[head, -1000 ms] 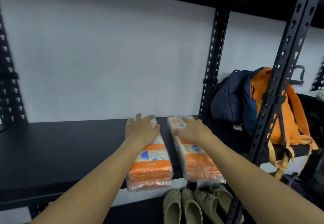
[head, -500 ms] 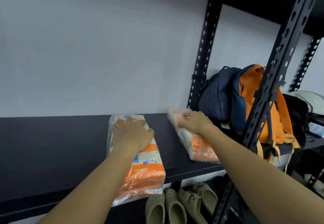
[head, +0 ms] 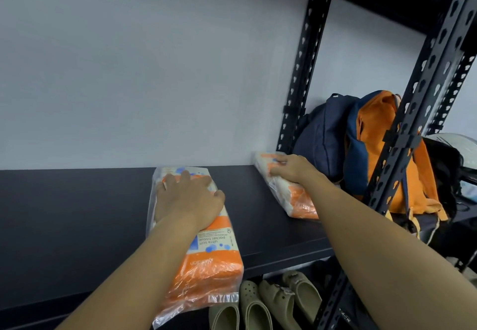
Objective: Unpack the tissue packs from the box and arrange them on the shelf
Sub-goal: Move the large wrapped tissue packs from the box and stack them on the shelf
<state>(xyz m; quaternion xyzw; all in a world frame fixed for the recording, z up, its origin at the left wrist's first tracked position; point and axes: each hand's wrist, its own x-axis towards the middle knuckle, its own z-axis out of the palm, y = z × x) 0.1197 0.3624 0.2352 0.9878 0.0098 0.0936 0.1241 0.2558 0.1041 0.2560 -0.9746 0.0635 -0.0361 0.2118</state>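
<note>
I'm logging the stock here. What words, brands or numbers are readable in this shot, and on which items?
"ultra soft pocket tissue": upside down on the white label of the left tissue pack, under the left hand.
Brand word on that pack's orange band: too blurred to read.
Fine print beside the label: too small.
Right tissue pack, under the right hand: no legible text.

Orange-and-white wrapping with blue dots is seen on both tissue packs (head: 206, 260) (head: 291, 195), matte black on the shelf (head: 77, 226), navy and orange on the backpack (head: 366, 143), khaki on the clogs (head: 258, 306).
</note>
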